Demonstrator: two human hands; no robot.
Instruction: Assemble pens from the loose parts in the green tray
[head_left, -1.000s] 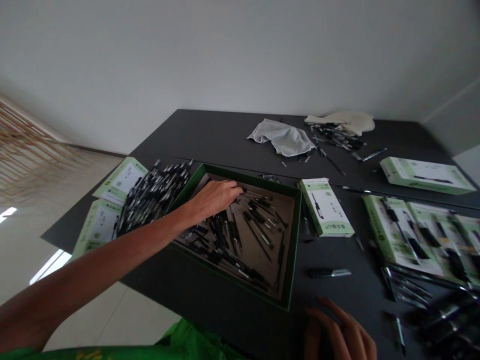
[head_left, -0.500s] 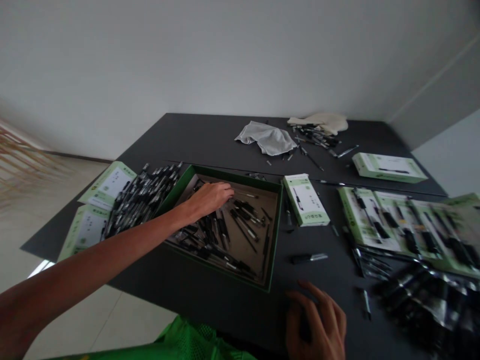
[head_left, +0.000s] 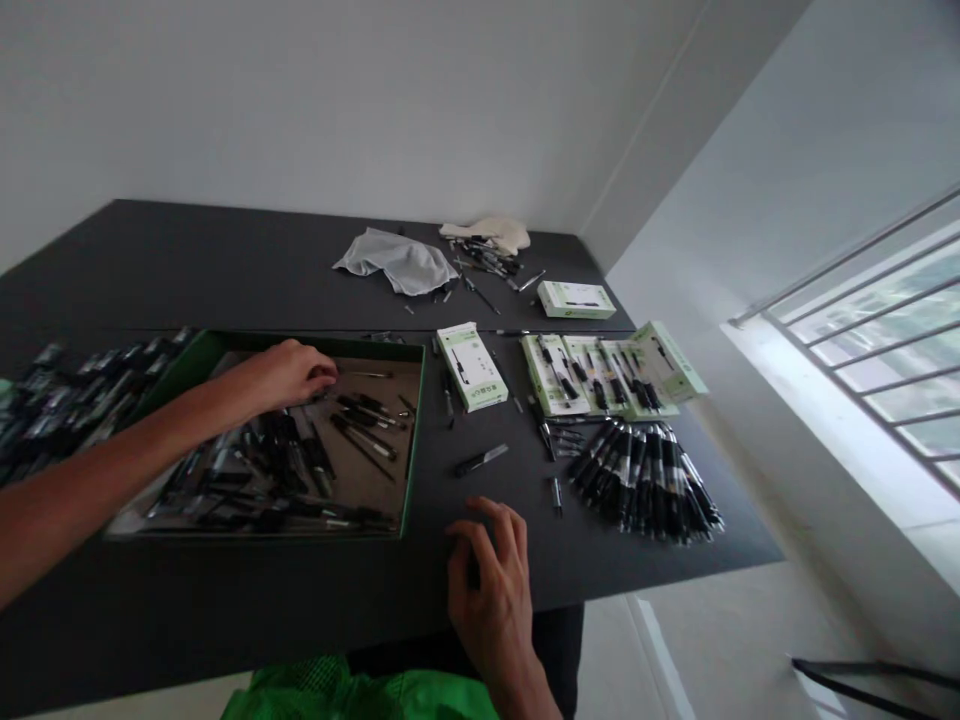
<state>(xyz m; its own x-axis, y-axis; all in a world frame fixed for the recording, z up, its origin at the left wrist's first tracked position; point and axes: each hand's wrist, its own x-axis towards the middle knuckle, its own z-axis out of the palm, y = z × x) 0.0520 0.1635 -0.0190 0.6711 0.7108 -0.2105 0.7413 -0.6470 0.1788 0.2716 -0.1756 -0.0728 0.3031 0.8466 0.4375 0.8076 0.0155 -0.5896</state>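
Note:
My left hand (head_left: 296, 378) is inside the green-walled box lid (head_left: 415, 440), above a jumble of black pens and pen parts (head_left: 292, 450). Its fingers are curled together, and I cannot make out what is between them. On the dark table (head_left: 465, 560), my right hand (head_left: 495, 575) rests with loosely bent fingers that stand apart, no object showing in them. A short black pen piece with a clear end (head_left: 480, 460) lies just beyond that hand.
Many pens (head_left: 90, 400) are piled left of the lid. At right lie a fan of pens (head_left: 649, 480) and an opened white-green box (head_left: 551, 375) with pens on it. Closed pen boxes (head_left: 472, 367), a grey cloth (head_left: 397, 260) and a cream cloth (head_left: 491, 235) lie farther back.
The view has turned right, so the table contents sit farther left and a window rail shows. My left hand stays in the lid, and my right hand stays on the table.

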